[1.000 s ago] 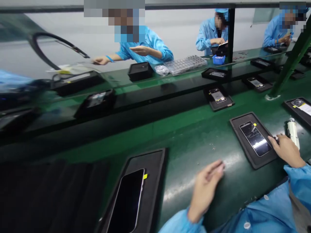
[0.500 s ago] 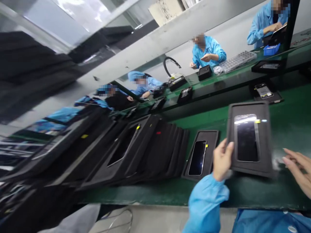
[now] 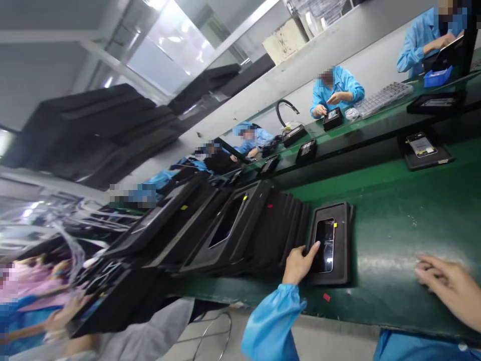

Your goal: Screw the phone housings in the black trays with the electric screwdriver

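The left hand (image 3: 299, 264) reaches forward with its fingers spread loosely, the fingertips resting on the lower edge of a dark, glossy smartphone (image 3: 325, 244) and holding nothing. That phone lies face up in the recess of a flat black foam tray (image 3: 341, 249) on the green belt-topped desk (image 3: 394, 225), at the near end of a long row of leaning black foam trays (image 3: 225, 228). The right hand (image 3: 445, 285) rests empty on the desk, well apart to the right, fingers relaxed and slightly curled. To handle the phone well here, the left hand should probably grip the tray by its foam rim rather than press the glass, and keep it level so the phone stays seated. A small red scrap (image 3: 326, 297) lies near the desk edge. Across the line, workers in blue coats (image 3: 337, 90) sit with similar trays.
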Motion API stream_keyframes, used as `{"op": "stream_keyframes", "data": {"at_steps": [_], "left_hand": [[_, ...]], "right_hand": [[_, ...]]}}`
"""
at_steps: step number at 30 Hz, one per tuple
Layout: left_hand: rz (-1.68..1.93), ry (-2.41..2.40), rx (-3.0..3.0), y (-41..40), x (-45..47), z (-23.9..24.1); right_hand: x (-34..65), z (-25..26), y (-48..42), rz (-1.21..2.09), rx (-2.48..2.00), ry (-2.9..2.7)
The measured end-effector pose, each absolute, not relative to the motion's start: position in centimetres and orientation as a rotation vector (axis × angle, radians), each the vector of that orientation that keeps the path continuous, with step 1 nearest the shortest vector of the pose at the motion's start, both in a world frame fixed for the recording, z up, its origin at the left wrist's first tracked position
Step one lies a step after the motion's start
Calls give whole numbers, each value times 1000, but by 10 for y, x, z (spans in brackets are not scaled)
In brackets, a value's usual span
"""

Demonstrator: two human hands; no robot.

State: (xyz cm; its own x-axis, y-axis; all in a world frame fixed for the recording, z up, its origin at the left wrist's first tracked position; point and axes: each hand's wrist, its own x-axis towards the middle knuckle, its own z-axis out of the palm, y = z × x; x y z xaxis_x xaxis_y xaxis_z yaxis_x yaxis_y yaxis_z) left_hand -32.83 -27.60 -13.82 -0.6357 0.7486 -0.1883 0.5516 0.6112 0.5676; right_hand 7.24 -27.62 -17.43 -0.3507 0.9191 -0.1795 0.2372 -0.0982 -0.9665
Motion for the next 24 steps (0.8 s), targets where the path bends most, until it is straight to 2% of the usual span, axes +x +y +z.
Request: {"op": "stream_keyframes", "data": {"at_steps": [2,4,8,12,17,21,24], "left_hand": [[640,2427,999,-279,-322,-141],[654,2385,955,-286,-312,-145],[765,2235,861,-303,-284,-157],[1004,2107,750,-310,-262,-165],[1330,1911,571,-311,-244,-162],[1516,1808,554,-320,-241,-132],[1577,1822,627,-334,-259,-74]], "right_hand": [[43,-186,-283,1775,-1226,-1536],[12,-195,-287,1918,-1150,-1502],[-31,-190,-283,1802,-1127,-1668],[-34,-175,-277,1723,-1139,-1943],[-21,-173,-271,1759,-1139,-1813],[1,-170,-253,1998,-958,-1613],[25,-174,-238,2017,-903,-1532]]}}
